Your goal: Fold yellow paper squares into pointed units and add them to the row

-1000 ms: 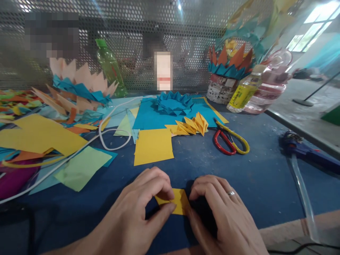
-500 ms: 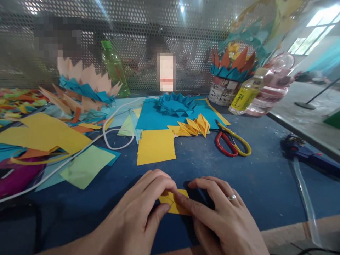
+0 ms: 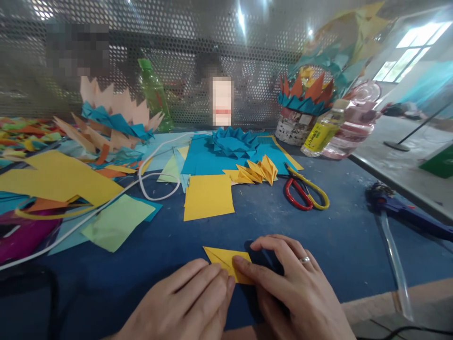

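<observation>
A small folded yellow paper (image 3: pixel 222 259) lies on the blue table (image 3: pixel 336 236) near the front edge. My left hand (image 3: pixel 191 302) lies over its near edge with fingers together, pressing down. My right hand (image 3: pixel 293 293), wearing a ring, presses the paper's right part with thumb and forefinger, fingers curled. A stack of yellow square sheets (image 3: pixel 208 197) lies just beyond. Several folded yellow pieces (image 3: pixel 256 171) sit behind it on a blue sheet (image 3: pixel 212 163) with a folded blue paper flower (image 3: pixel 233 141).
Red and yellow scissors (image 3: pixel 306 191) lie to the right, a blue glue gun (image 3: pixel 399 208) further right. A white cable (image 3: pixel 148 184) and coloured paper scraps (image 3: pixel 71 189) cover the left. Bottles (image 3: pixel 320 134) and paper crafts (image 3: pixel 304 104) stand by a perforated screen; a person sits behind it.
My left hand has slid back toward me and flattened, uncovering the paper's pointed far corner. My right thumb and forefinger stay pressed on the paper.
</observation>
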A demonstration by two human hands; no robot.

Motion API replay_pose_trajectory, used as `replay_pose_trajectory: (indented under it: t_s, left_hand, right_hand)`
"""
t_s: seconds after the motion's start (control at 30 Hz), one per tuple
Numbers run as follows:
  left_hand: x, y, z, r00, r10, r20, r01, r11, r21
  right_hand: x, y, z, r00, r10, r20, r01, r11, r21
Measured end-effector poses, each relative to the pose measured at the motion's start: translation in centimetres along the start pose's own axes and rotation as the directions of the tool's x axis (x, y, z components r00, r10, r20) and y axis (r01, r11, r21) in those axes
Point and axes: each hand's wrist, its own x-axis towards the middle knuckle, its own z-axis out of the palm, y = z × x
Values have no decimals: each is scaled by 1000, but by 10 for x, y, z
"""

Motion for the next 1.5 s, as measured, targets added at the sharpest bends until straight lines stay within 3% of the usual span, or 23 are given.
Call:
replay_pose_trajectory:
  t_s: [0.3,0.5,0.73,0.9,1.0,1.17,1.37,1.5]
  left_hand:
    - [10,-3,-17,999,19,31,-16,996,-88]
    - [16,1,-23,998,-8,67,15,995,-97]
    - [14,2,-18,998,31,54,-29,999,-45]
    - [13,-6,-5,990,140,28,-136,984,-117]
    - [14,-9,-2,985,153,73,-142,980,-140]
    - [12,-11,1,989,146,25,-139,972,-188]
    - [5,-14,15,989,139,-48,-145,972,-185]
    - [9,-13,4,989,136,-58,-144,969,-200]
  right_hand:
    - [2,-5,-3,999,36,27,-38,997,74]
    - [18,-12,-14,993,79,88,-94,980,177]
    - [44,-21,-11,965,201,166,-214,975,62]
    - [53,-27,-13,930,266,253,-274,962,-5]
    - [56,-27,-17,912,287,293,-306,952,20]
    - [50,-24,-22,905,240,350,-299,946,126]
    - [27,-24,-31,934,162,318,-245,940,240]
    - [19,-14,-34,954,20,300,-134,922,363]
